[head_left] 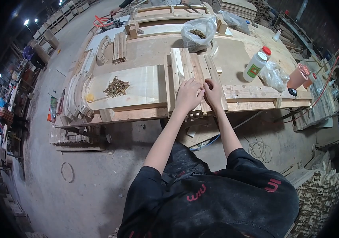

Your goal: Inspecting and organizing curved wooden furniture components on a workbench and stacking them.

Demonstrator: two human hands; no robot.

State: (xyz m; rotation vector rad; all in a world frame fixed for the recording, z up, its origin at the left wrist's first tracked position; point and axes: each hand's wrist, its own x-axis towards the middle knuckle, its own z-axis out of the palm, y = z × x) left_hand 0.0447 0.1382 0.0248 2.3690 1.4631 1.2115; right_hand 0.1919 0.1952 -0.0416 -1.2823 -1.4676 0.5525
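A worker in a dark shirt is leaning over a plywood counter (233, 59) in a woodshop, both hands meeting on a row of pale wooden slats (185, 67) lying side by side near the counter's front edge. The left hand (188, 95) is pressing down flat on the slats, fingers spread, gripping nothing. The right hand (213, 92) is touching it, fingertips bunched on the same slats; whether that grip is pinching some small piece is impossible to tell from here.

Judging by how things are lying, the work is sitting in its middle stretch: several slats are already lined up edge to edge, yet a loose pile of screws (117, 86) is waiting untouched on a board to the left, a clear bag of more fasteners (198, 35) is standing behind the slats, and a white glue bottle with a red cap (255, 65) is standing capped to the right. Curved wooden parts (76, 93) are stacking up along the counter's left rim.

The near ends of the slats are disappearing under the hands. Another person's hand (115, 10) is just showing at the far end, the rest cut off. The pink object (298, 76) at the right edge is too warped to identify.
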